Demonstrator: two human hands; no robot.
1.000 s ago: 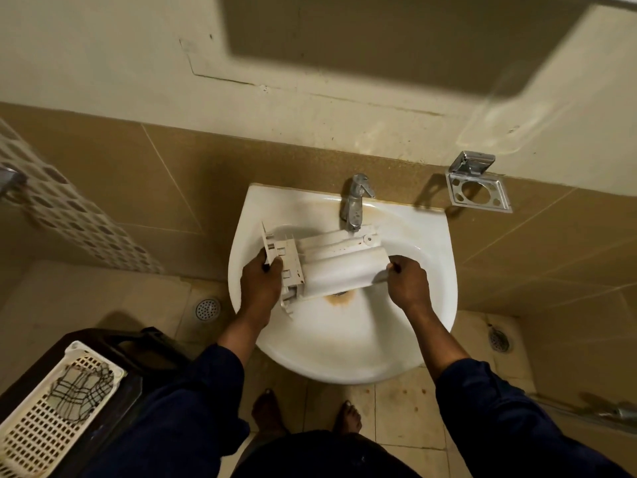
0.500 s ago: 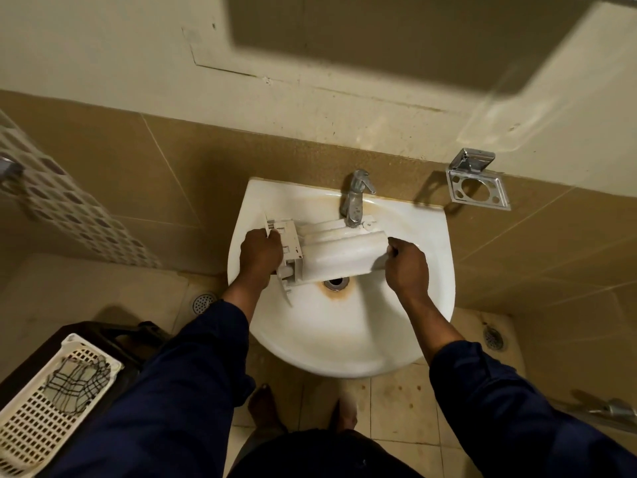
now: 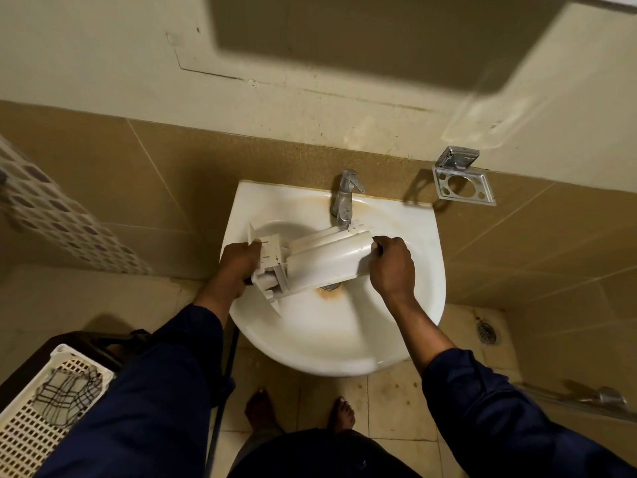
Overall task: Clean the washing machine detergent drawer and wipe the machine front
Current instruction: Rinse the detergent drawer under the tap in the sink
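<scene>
A white plastic detergent drawer lies crosswise over the bowl of a white wall sink, just under the chrome tap. My left hand grips its left end, the side with the small compartments. My right hand grips its right end, the curved front panel. The drawer hides most of the drain, where a rust stain shows. No water is visible running from the tap.
A chrome holder is fixed to the tiled wall right of the sink. A white perforated basket with a checked cloth sits on a dark bin at lower left. Floor drain at right; bare feet below.
Both hands have lifted the drawer up and back toward the tap, its right end now right beneath the spout. The camera has shifted slightly.
</scene>
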